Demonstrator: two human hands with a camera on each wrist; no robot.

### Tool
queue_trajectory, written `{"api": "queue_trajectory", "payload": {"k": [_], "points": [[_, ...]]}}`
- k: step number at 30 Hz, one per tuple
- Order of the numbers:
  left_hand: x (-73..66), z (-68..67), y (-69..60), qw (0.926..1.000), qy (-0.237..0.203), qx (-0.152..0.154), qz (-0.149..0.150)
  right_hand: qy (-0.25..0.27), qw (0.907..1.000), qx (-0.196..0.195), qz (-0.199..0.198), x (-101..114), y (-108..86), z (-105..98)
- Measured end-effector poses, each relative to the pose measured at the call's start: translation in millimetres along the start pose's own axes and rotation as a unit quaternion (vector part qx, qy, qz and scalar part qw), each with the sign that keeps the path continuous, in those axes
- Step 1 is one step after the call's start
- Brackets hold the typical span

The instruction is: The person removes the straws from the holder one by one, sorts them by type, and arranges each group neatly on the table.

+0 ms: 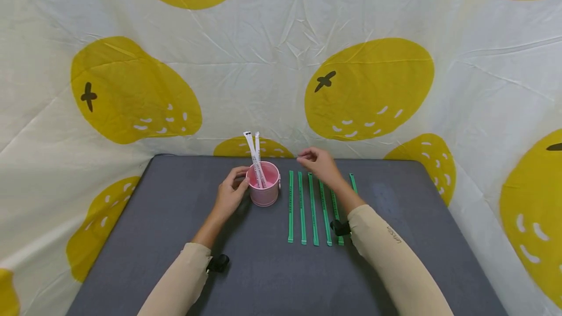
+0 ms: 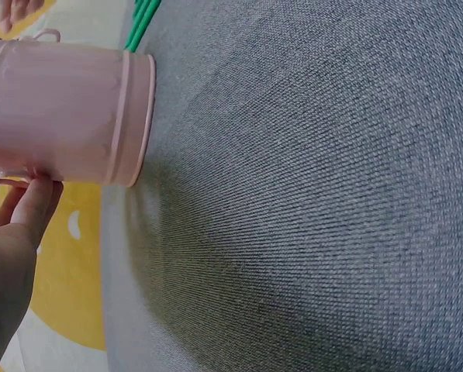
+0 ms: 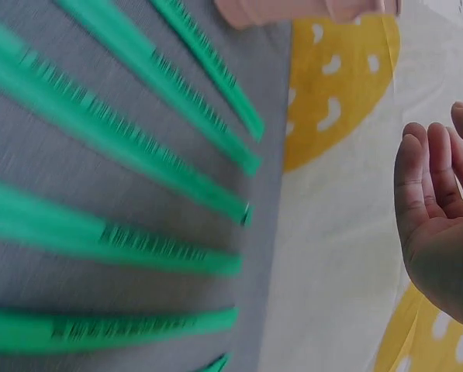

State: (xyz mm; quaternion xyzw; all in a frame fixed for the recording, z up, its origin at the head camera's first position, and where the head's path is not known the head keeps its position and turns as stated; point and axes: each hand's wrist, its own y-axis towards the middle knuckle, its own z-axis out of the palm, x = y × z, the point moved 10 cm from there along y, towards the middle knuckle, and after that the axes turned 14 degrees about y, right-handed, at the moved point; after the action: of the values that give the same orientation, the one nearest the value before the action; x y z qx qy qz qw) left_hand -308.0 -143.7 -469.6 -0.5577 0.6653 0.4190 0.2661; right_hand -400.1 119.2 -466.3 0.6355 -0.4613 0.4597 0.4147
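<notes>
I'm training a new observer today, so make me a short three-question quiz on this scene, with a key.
1. Which touches the pink bucket?
A) the right hand only
B) the left hand only
C) both hands

2. True or false: both white sticks lie flat beside the bucket.

3. How many green sticks show in the head view?

Key:
1. B
2. False; they stand leaning inside the bucket.
3. Six.
</notes>
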Motion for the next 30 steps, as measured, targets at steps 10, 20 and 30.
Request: {"api": "queue_trajectory", "payload": {"k": [10,20,30], "points": [[-1.2,2.3,1.6,1.0000,-0.003,0.002,0.000,0.016,0.9993,0.023,-0.027,27.1,24.5,51.7],[-5.3,2.8,0.0,1.0000,-0.006,0.004,0.003,0.032,0.9986,0.032,-0.028,29.1,37.5,82.1],[-6.4,0.3,-0.3,0.9997,-0.018,0.005,0.016,0.054,0.9980,0.026,-0.020,33.3,41.8,98.9]]}}
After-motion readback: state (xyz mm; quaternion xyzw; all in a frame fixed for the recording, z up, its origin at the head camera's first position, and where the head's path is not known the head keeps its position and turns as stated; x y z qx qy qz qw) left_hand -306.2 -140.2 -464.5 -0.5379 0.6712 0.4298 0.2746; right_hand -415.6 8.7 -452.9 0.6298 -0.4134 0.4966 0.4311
